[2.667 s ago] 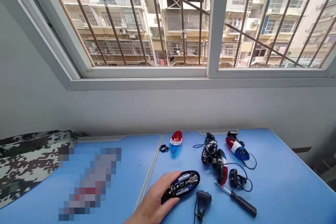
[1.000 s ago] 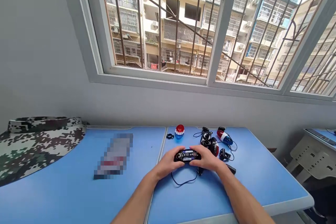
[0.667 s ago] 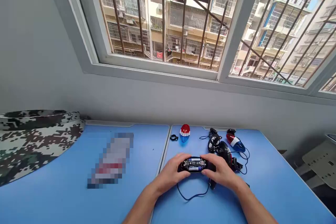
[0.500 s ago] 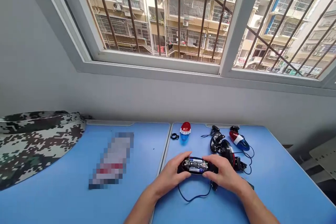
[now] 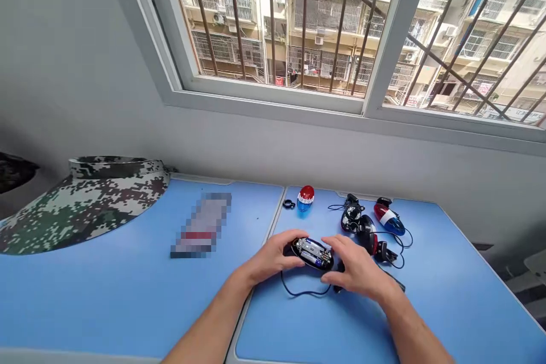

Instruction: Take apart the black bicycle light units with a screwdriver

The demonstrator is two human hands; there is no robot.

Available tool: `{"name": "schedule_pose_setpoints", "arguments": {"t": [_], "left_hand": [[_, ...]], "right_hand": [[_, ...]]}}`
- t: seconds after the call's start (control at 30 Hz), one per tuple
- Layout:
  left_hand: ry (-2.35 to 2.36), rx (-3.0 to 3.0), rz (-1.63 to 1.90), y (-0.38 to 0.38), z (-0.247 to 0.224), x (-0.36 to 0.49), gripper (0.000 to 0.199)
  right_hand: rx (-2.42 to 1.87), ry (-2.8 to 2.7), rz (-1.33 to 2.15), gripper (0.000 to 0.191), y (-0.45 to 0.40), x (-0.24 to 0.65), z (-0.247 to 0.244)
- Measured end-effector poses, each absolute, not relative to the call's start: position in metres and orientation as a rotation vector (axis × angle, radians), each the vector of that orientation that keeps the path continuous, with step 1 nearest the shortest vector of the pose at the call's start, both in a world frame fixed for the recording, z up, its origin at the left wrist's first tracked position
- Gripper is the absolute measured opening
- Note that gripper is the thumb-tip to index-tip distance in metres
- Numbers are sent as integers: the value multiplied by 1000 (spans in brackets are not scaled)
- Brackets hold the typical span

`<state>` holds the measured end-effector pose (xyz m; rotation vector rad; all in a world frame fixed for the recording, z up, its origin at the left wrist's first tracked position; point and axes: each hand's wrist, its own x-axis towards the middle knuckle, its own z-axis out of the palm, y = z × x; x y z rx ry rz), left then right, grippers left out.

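Observation:
My left hand (image 5: 275, 256) grips the left end of a black oval battery housing (image 5: 313, 252) between thumb and fingers. The housing lies face up, tilted down to the right, with batteries and a circuit board showing inside. Around its right end is my right hand (image 5: 354, 267), thumb and fingers spread apart; whether a fingertip touches the rim is hard to tell. A black cable (image 5: 305, 294) loops on the table below the housing. Beyond the hands stands a red, white and blue shell (image 5: 305, 199), with a small black ring clamp (image 5: 289, 204) beside it.
Several black devices with cables (image 5: 367, 231) and another red, white and blue unit (image 5: 389, 219) lie at the right on the blue table (image 5: 439, 296). A blurred-out flat item (image 5: 202, 224) and a camouflage sun visor (image 5: 115, 199) are at the left. A barred window (image 5: 277, 96) is behind.
The view has shifted. The battery housing has turned so its right end points lower. My right hand has loosened from that end, its fingers spreading, while my left hand keeps hold.

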<state>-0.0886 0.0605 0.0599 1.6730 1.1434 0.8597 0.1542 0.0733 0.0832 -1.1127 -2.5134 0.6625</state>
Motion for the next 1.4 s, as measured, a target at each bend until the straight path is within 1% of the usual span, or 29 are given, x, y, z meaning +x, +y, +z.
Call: {"name": "schedule_pose_setpoints", "arguments": {"t": [0.03, 0.1, 0.17, 0.27, 0.33, 0.4, 0.5, 0.57, 0.67, 0.8, 0.87, 1.0, 1.07, 1.2, 1.4], "left_hand": [[1133, 1661, 865, 61, 60, -89, 47], [1131, 1668, 854, 61, 59, -89, 45], [1181, 1713, 832, 62, 60, -88, 40], [1294, 1778, 830, 60, 59, -85, 36], [1367, 1829, 838, 58, 58, -82, 41], [1409, 1932, 809, 56, 59, -79, 53], [1311, 2109, 711, 52, 62, -77, 73], [1225, 2172, 659, 49, 66, -77, 79], [1197, 2199, 625, 47, 69, -79, 83], [1260, 2177, 628, 47, 66, -81, 76], [1293, 2194, 670, 48, 62, -81, 79], [1294, 2233, 697, 50, 51, -79, 115], [1264, 2231, 624, 51, 46, -79, 125], [1203, 2233, 564, 50, 42, -78, 126], [1216, 2186, 570, 45, 44, -75, 123]], "right_hand": [[-1071, -2489, 692, 54, 75, 158, 85], [-1051, -2418, 737, 45, 77, 164, 89], [-1105, -2376, 753, 37, 77, 166, 90], [-1231, -2404, 712, 33, 77, 160, 88], [-1262, -2426, 684, 25, 77, 154, 85], [-1250, -2417, 685, 19, 78, 148, 83], [-1235, -2364, 677, 29, 82, 144, 80], [-1244, -2342, 645, 36, 85, 144, 77], [-1240, -2356, 585, 39, 86, 143, 71], [-1167, -2370, 552, 37, 86, 143, 65], [-1121, -2369, 566, 37, 85, 144, 63], [-1008, -2331, 595, 39, 85, 146, 58], [-943, -2313, 621, 39, 85, 145, 56], [-856, -2291, 649, 39, 84, 144, 53], [-794, -2258, 599, 39, 81, 143, 52]]}}
